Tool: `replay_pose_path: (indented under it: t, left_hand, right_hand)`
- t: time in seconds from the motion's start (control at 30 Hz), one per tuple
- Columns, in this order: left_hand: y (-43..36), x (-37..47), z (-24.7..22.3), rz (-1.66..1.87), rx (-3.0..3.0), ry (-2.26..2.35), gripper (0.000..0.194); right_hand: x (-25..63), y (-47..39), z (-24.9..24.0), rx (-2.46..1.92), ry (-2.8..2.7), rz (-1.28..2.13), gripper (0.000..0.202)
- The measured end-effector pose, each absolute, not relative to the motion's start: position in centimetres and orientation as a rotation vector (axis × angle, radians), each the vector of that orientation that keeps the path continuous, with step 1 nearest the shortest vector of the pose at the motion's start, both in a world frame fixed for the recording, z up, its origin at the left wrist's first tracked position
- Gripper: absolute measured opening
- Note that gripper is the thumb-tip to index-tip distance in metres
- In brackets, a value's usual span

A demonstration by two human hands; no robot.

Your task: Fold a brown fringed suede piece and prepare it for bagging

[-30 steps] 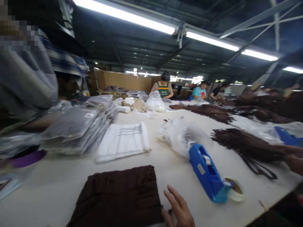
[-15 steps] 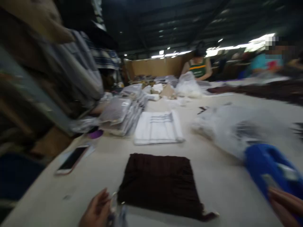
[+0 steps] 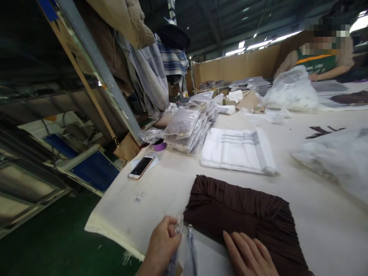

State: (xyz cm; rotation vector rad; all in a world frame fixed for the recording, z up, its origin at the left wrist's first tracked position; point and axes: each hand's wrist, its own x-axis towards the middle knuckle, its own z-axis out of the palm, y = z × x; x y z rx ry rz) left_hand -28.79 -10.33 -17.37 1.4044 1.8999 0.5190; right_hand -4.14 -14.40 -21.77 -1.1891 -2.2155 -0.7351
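Table (image 3: 161, 191): right hand (image 3: 248, 255) flat on brown fabric (image 3: 244, 211)

Folded garment (image 3: 244, 214): we see dark brown, ribbed with fine pleat lines
Folded cloth (image 3: 238, 155): we see white, with grey stripes near one end
Table (image 3: 316, 226): we see cream white
Phone (image 3: 141, 166): we see a black screen; rose-gold edge
Tape roll (image 3: 160, 145): we see purple
Packed bags (image 3: 186, 124): we see clear plastic over grey contents
Hanging shirts (image 3: 169, 61): we see blue and white plaid; grey checks beside it
Floor (image 3: 57, 245): we see dark green
Co-worker's vest (image 3: 316, 63): we see green with an orange band
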Motion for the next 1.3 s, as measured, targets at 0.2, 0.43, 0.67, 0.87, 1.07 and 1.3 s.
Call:
replay_pose_path:
  t: [0.2, 0.43, 0.67, 0.87, 1.07, 1.3]
  left_hand:
    - [-8.2, -31.1, -15.2, 0.574, 1.303, 1.682, 0.015]
    - [-7.5, -30.9, -14.7, 0.545, 1.172, 1.579, 0.019]
    - [-7.7, -30.5, -13.7, 0.535, 0.860, 1.442, 0.011]
    - [-7.4, -30.6, -13.8, 0.479, 0.681, 1.275, 0.018]
    - [-7.4, -30.5, -14.8, 0.578, 0.459, 1.029, 0.021]
    - [-8.1, -30.2, -15.0, 0.625, 1.026, 1.051, 0.005]
  right_hand:
    - [-4.4, -13.7, -21.3, -1.144, -2.178, -0.693, 0.041]
    - [-5.3, -13.3, -23.4, -1.210, -2.022, -0.540, 0.036]
    - [-4.4, -13.2, -22.3, -1.206, -2.155, -0.484, 0.032]
    - [-3.9, -12.8, -20.8, -1.139, -2.226, -0.443, 0.029]
    - [-4.1, -12.6, -20.6, -1.124, -2.140, -0.390, 0.028]
    - [-4.0, -12.7, -20.9, -1.146, -2.088, -0.309, 0.029]
